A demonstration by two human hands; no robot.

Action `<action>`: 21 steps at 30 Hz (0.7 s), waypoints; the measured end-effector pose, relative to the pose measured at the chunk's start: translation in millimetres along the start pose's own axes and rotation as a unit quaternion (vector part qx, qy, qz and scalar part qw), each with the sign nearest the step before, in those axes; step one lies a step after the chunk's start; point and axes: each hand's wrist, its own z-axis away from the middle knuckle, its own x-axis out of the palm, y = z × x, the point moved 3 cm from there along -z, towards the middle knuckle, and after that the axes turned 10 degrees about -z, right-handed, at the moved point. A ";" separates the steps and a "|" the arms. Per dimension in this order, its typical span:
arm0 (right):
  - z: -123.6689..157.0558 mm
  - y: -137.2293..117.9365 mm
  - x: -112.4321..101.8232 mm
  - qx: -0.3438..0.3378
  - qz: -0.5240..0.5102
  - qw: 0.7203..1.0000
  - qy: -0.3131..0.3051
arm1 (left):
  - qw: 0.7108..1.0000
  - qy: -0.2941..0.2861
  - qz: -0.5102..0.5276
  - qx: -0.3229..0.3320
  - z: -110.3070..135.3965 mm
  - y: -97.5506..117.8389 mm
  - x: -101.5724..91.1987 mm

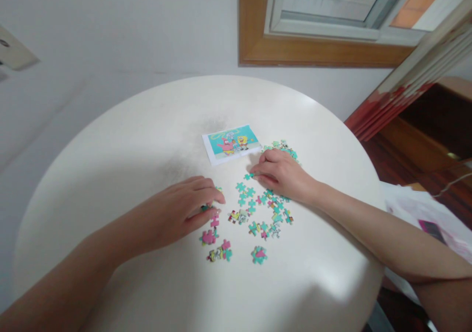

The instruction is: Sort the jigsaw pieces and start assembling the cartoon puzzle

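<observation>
Several small teal, pink and yellow jigsaw pieces [258, 214] lie scattered on a round white table [147, 140]. My left hand [184, 209] rests over a few pieces at the left of the scatter, thumb and fingers pinched on a piece that is mostly hidden. My right hand [282, 174] lies curled on the table, its fingertips pressing a teal piece [249, 176]. More pieces [285, 147] sit just beyond that hand. A cartoon reference picture [230, 143] lies flat behind the pieces.
A white wall and a wood-framed window [317, 51] stand behind the table. A red and white striped cloth [401, 91] hangs at the right. White plastic bags [427, 214] lie past the table's right edge, over dark wooden furniture.
</observation>
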 end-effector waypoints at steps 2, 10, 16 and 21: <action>-1.0 -1.4 -0.8 0.003 -0.006 1.000 -0.005 | 1.000 -0.005 0.003 -0.002 0.1 0.1 0.5; -1.7 -0.5 -1.3 0.006 -0.037 0.999 -0.007 | 1.000 -0.012 0.003 -0.002 -0.3 -1.2 2.4; -1.1 -2.9 -1.1 0.005 -0.037 0.999 -0.014 | 1.000 -0.010 -0.001 -0.005 -1.4 -0.1 1.8; -0.8 -7.9 -3.9 -0.032 -0.079 0.996 -0.030 | 1.000 -0.014 -0.001 -0.005 -1.9 0.8 0.7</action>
